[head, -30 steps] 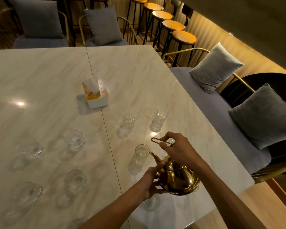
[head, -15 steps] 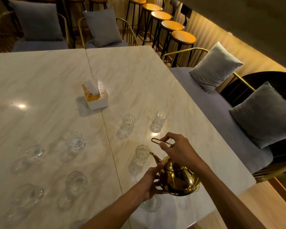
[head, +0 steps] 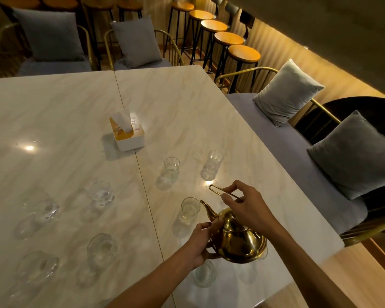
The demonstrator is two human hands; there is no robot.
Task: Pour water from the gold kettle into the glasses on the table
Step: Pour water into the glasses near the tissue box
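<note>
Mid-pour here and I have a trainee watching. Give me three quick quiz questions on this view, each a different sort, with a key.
1. True or false: the right hand holds the kettle's handle.
2. What does the left hand do? A) steadies the gold kettle B) lifts a glass C) rests flat on the table
3. Fill in: the spout points at the nearest ___.

Key: 1 true; 2 A; 3 glass.
</note>
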